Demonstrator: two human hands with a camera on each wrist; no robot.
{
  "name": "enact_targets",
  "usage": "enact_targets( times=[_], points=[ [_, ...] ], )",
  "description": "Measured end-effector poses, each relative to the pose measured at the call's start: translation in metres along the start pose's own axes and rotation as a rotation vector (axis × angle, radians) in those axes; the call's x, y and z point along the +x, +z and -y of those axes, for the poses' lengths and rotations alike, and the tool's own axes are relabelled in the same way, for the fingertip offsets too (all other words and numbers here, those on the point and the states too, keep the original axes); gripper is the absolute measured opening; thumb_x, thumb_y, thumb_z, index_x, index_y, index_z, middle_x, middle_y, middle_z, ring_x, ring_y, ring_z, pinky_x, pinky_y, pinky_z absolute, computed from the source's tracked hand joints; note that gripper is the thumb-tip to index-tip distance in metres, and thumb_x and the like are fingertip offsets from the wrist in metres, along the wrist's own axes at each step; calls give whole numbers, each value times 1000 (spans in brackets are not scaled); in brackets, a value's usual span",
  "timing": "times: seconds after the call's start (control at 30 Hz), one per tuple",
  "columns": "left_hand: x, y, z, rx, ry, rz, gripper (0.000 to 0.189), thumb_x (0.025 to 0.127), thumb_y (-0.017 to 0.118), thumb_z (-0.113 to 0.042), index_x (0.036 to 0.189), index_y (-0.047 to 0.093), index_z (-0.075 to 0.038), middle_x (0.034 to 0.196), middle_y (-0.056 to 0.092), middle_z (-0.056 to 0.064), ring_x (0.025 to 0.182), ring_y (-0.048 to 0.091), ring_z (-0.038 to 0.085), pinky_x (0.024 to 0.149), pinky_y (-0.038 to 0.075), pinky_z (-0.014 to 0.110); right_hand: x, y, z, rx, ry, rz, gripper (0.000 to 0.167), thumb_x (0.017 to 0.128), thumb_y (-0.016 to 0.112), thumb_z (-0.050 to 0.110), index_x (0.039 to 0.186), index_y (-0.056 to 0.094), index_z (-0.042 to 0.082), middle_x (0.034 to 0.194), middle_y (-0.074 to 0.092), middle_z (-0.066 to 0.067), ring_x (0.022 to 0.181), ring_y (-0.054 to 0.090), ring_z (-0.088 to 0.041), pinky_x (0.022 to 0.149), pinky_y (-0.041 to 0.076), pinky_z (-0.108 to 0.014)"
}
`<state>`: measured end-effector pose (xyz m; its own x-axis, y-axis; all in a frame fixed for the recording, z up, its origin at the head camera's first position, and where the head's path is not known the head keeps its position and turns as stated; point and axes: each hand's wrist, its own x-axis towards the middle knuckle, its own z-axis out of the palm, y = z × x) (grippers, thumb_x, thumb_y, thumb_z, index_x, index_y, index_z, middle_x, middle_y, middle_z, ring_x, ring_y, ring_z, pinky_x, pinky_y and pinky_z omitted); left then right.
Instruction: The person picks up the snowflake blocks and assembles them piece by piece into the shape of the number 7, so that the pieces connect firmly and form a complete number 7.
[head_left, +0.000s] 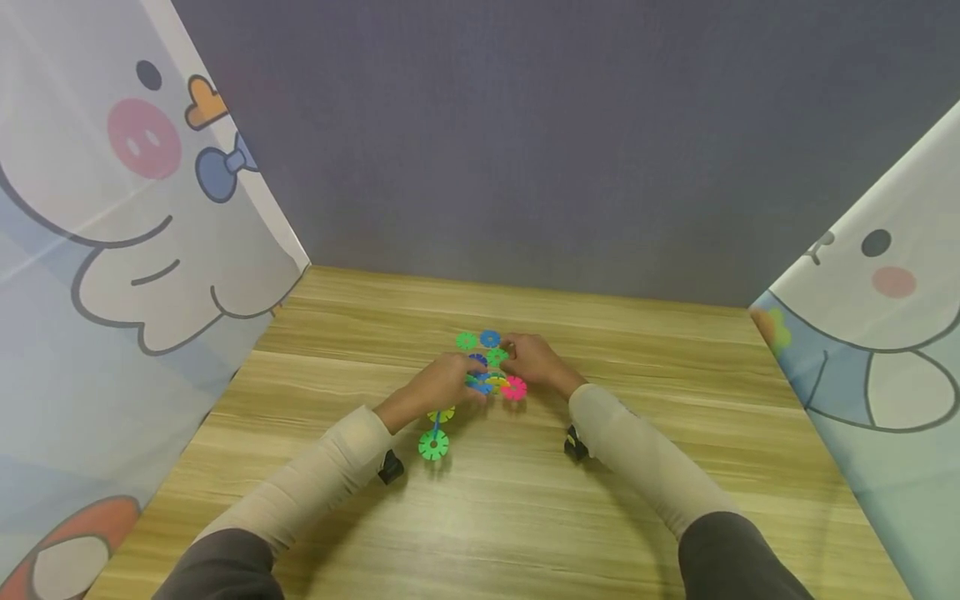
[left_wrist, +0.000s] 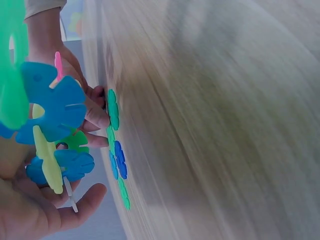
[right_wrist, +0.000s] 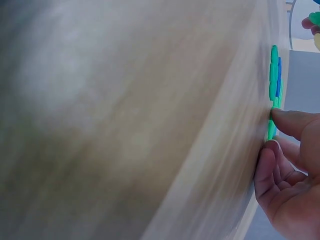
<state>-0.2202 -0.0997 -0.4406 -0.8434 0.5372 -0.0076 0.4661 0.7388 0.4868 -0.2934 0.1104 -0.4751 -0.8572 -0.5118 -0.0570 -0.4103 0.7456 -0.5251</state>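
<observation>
My left hand (head_left: 450,385) holds a chain of slotted plastic discs joined at angles. A green disc (head_left: 433,445) hangs at the chain's near end and a pink disc (head_left: 513,388) sits at its right end. Blue discs (left_wrist: 60,97) and a yellow disc (left_wrist: 47,160) lie between them, partly behind the fingers. To the right, my right hand (head_left: 536,362) pinches a loose green disc (head_left: 497,357) low at the table, with the thumb and fingertips (right_wrist: 280,116) at its edge.
Other loose discs lie flat on the wooden table (head_left: 480,517): a green one (head_left: 466,341), a light blue one (head_left: 490,339) and a dark blue one (head_left: 477,360). A grey wall (head_left: 525,167) stands behind, with cartoon-printed sheets (head_left: 90,275) at both sides.
</observation>
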Motion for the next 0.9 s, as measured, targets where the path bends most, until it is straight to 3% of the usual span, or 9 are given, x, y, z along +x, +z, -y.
enact_targets(
  times=[0.23, 0.43, 0.67, 0.9],
  points=[
    [-1, -1, 1, -14, -21, 8, 49, 87, 82, -25, 127, 69, -2, 126, 72, 12, 117, 69, 27, 103, 57, 39, 1, -1, -2, -6, 28, 5, 39, 91, 70, 13, 126, 63, -3, 85, 61, -4, 69, 53, -12, 70, 50, -25],
    [-2, -2, 1, -9, -18, 5, 51, 86, 83, -25, 128, 68, -1, 128, 72, 13, 115, 69, 26, 103, 57, 39, 4, -1, -4, 30, 58, 3, 36, 88, 74, 15, 117, 61, -1, 92, 60, -6, 79, 55, -16, 73, 52, -27],
    [-2, -4, 2, -12, -11, 6, 50, 86, 82, -25, 128, 68, -1, 128, 71, 13, 118, 68, 27, 103, 57, 40, 1, -4, -4, 94, 96, 27, 32, 88, 75, 14, 109, 54, 3, 91, 60, -6, 74, 56, -15, 68, 52, -25],
    [-3, -3, 3, -21, -18, 3, 50, 86, 83, -25, 128, 68, -1, 129, 71, 13, 118, 69, 27, 102, 57, 39, -2, -6, -7, 100, 76, 23, 30, 89, 73, 13, 113, 58, 3, 93, 62, -7, 75, 57, -15, 69, 52, -26]
  ],
)
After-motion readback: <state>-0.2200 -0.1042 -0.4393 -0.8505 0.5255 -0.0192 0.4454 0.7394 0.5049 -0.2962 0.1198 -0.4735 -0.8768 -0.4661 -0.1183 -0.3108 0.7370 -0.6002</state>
